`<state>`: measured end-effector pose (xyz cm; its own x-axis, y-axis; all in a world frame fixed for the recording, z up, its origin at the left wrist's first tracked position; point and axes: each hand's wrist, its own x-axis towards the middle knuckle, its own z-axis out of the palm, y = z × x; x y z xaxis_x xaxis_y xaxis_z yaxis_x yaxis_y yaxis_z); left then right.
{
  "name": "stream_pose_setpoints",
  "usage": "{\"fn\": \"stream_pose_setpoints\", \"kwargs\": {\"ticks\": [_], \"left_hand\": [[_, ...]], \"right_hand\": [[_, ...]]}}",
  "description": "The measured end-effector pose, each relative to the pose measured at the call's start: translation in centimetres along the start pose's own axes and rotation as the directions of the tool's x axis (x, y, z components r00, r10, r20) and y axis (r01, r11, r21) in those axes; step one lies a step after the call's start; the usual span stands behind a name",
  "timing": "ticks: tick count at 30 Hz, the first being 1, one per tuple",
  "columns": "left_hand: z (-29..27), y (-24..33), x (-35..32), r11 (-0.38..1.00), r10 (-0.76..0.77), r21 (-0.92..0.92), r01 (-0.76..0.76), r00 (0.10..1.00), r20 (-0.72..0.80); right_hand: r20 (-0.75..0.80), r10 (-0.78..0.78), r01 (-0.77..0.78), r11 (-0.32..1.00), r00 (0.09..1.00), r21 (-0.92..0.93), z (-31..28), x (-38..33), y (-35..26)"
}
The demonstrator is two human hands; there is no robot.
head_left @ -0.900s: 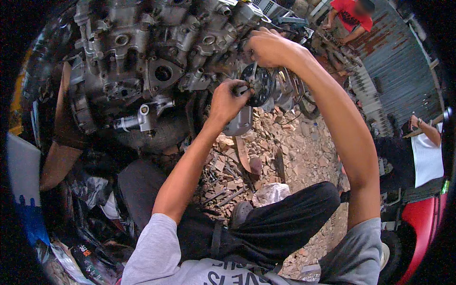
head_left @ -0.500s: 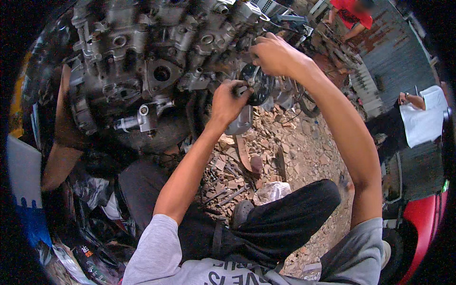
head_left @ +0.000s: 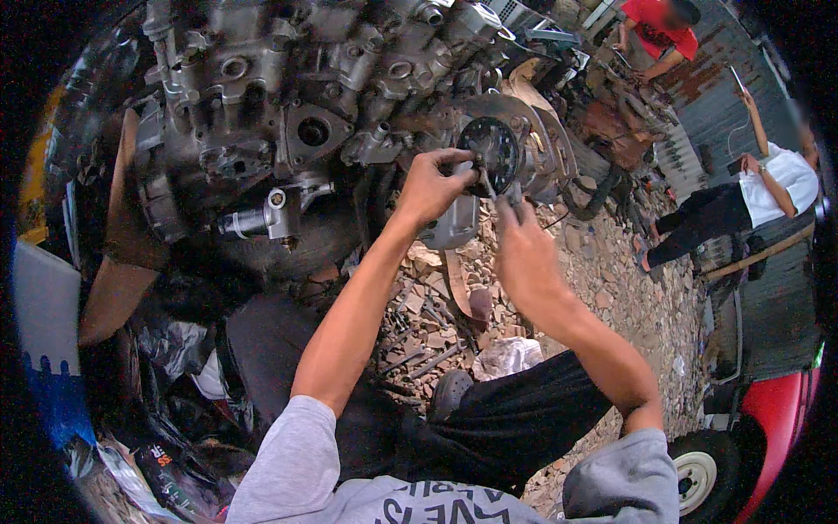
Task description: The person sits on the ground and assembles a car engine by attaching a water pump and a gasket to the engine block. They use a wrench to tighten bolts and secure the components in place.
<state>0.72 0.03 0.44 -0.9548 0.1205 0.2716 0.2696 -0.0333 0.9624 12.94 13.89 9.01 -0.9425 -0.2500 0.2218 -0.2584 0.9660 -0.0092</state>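
Note:
A dark round pulley (head_left: 497, 144) with holes in its face sits at the right end of a grimy engine block (head_left: 262, 122). My left hand (head_left: 434, 185) is closed at the pulley's left side, thumb and fingers pinched together near its centre; what they pinch is hidden. Below the pulley, my right hand (head_left: 528, 258) has its fingers closed round the lower end of a slim metal wrench (head_left: 488, 183). The wrench's upper end lies against the pulley face, close to my left fingertips.
Broken stone and tile (head_left: 428, 297) cover the ground beneath, with a crumpled white bag (head_left: 508, 358) near my knee. A person in red (head_left: 659, 35) is at the far right, and a person in white (head_left: 781, 179) stands further right. A red vehicle (head_left: 777, 419) is at lower right.
My right hand has swung down from above the pulley to below it, turning the wrench from pointing up to pointing down. My left hand stays by the pulley.

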Motion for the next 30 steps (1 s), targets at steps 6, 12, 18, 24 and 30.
{"fn": "stream_pose_setpoints", "kwargs": {"ticks": [6, 12, 18, 24, 30], "left_hand": [[1.5, 0.9, 0.0, 0.98, -0.015, 0.188, 0.057, 0.976, -0.216], [3.3, 0.7, -0.4, 0.957, 0.136, 0.286, -0.041, 0.937, -0.321], [2.7, 0.8, 0.2, 0.959, 0.081, 0.284, 0.015, 0.943, -0.324], [1.8, 1.1, 0.9, 0.978, -0.05, 0.186, 0.096, 0.97, -0.238], [1.9, 3.0, -0.1, 0.926, 0.022, 0.369, 0.086, 0.96, -0.28]], "right_hand": [[-0.212, -0.096, 0.116, 0.99, 0.973, 0.083, -3.8, 1.5, 2.7], [-0.187, -0.09, 0.119, 0.982, 0.978, 0.149, -3.5, 1.7, 4.2], [-0.222, -0.107, 0.143, 0.978, 0.969, 0.154, -3.3, 2.1, 4.7], [-0.236, -0.164, 0.199, 0.971, 0.958, 0.132, -3.4, 2.3, 5.1], [-0.246, -0.215, 0.238, 0.969, 0.945, 0.067, -4.2, 3.2, 5.2]]}}
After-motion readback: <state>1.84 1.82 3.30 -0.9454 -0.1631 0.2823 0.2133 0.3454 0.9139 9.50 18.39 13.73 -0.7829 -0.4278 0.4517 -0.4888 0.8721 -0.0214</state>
